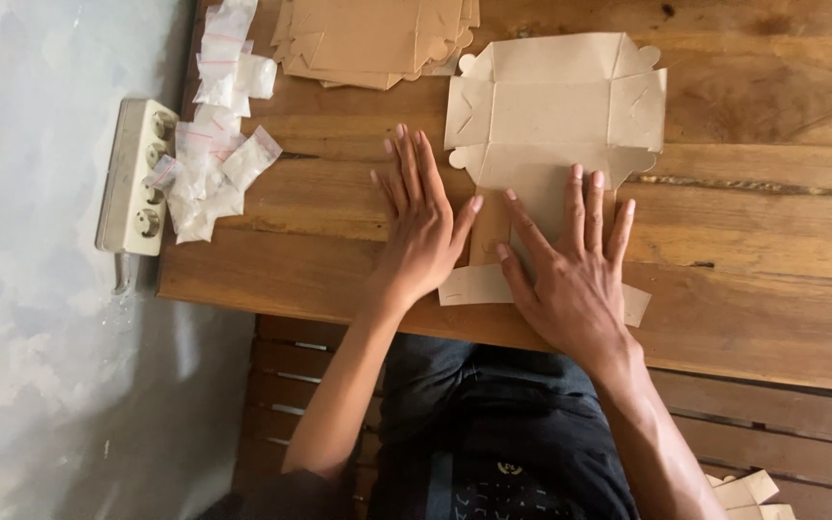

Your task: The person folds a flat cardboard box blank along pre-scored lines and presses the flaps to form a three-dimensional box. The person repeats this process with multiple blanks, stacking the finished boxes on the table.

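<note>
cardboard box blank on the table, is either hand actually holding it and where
Neither hand grips it. The right hand lies flat, pressing down the near part of the flat cardboard box blank; the left hand rests open beside it, its thumb at the blank's left edge.

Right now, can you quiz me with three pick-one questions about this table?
1. Where are the little plastic bags?
A. far left of the table
B. under the hands
C. on the bench

2. What colour is the flat cardboard sheet?
A. blue
B. light brown
C. red

3. How are the hands?
A. fists
B. holding scissors
C. flat, fingers spread

Answers: 1 A, they lie beside the white power strip. 2 B, it is plain tan. 3 C, the left hand rests on the table and the right hand presses the sheet.
</note>
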